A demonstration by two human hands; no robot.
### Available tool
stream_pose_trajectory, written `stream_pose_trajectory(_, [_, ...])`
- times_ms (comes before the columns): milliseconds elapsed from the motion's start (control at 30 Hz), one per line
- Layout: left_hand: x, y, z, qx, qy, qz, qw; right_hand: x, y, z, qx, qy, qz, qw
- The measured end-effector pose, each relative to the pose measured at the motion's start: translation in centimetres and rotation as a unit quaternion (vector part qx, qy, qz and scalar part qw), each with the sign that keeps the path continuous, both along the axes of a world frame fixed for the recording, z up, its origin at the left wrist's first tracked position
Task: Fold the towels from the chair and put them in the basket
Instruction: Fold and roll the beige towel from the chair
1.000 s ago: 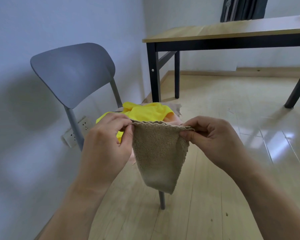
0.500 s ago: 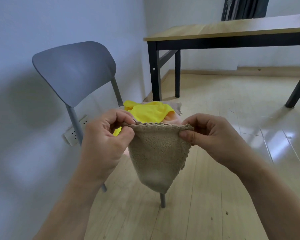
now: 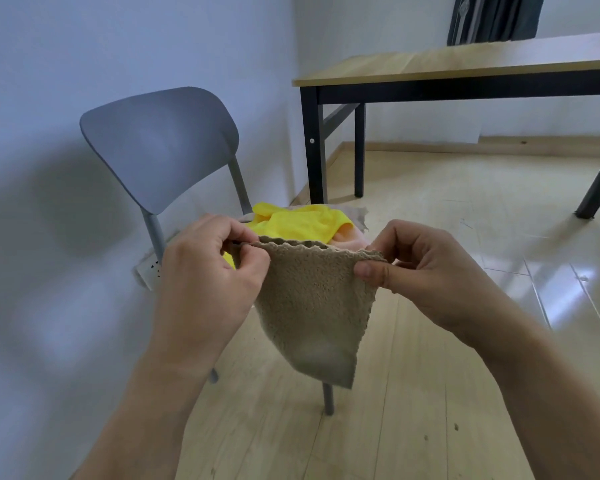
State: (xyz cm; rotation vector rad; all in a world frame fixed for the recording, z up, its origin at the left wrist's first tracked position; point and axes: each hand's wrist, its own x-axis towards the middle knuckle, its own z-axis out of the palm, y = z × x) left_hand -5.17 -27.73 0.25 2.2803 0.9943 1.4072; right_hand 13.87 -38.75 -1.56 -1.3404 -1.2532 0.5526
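A person's left hand [image 3: 208, 271] and right hand [image 3: 416, 268] pinch the top corners of a beige towel [image 3: 312, 306] hanging near the grey chair [image 3: 160, 147], where a slack pinch could drop a corner and spoil the fold.

The room has pale bluish-white walls [image 3: 84, 64] that meet in a corner behind a table [image 3: 465, 65] with a light wooden top and black legs. The floor [image 3: 430, 410] is light wood planking with a matching skirting board along the far wall, and it shines with soft reflections on the right. A dark curtain [image 3: 492, 17] hangs at the top right behind the table, and a white wall socket [image 3: 149, 271] sits low on the left wall.
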Motion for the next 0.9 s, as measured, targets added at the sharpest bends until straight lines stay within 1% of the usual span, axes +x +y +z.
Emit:
stream_pose_trajectory(67, [0.2,-0.2,0.2,-0.085,-0.059,-0.042,0.994,-0.2,0.0,0.1,-0.008,-0.020,0.010,1.000])
stream_pose_trajectory(100, [0.1,-0.2,0.4,-0.110,-0.083,-0.061,0.989,-0.3,-0.1,0.1,-0.010,-0.035,0.007,0.999])
stream_pose_trajectory(200, [-0.1,-0.4,1.1,-0.115,-0.122,-0.095,0.981,-0.9,-0.4,1.1,-0.001,-0.070,-0.020,0.997])
stream_pose_trajectory(300, [-0.4,-0.6,1.5,-0.090,-0.140,-0.084,0.982,-1.4,-0.8,2.2,0.017,-0.075,-0.027,0.997])
stream_pose_trajectory(433, [-0.3,-0.6,1.0,-0.037,-0.086,-0.006,0.996,-1.5,-0.7,2.0,0.034,-0.036,-0.016,0.999])
stream_pose_trajectory(500, [-0.2,-0.5,0.9,-0.034,-0.074,0.022,0.996,-1.4,-0.5,1.6,0.034,-0.021,-0.003,0.999])
stream_pose_trajectory(633, [0.0,-0.4,1.1,-0.084,-0.084,0.028,0.993,-1.2,0.0,1.4,0.007,-0.016,-0.008,1.000])
stream_pose_trajectory(700, [0.0,0.2,1.3,-0.117,-0.063,0.032,0.991,-1.1,0.4,1.6,-0.006,-0.021,-0.008,1.000])
stream_pose_trajectory(733, [0.1,0.7,1.6,-0.135,-0.055,0.027,0.989,-1.0,0.7,1.9,-0.013,-0.020,-0.003,1.000])
stream_pose_trajectory(800, [0.2,1.8,2.5,-0.164,-0.055,-0.015,0.985,-0.5,1.4,2.9,-0.027,-0.006,0.019,0.999])
stream_pose_trajectory(900, [0.6,3.5,4.7,-0.177,-0.036,-0.070,0.981,0.0,3.0,5.0,-0.024,0.038,0.033,0.998])
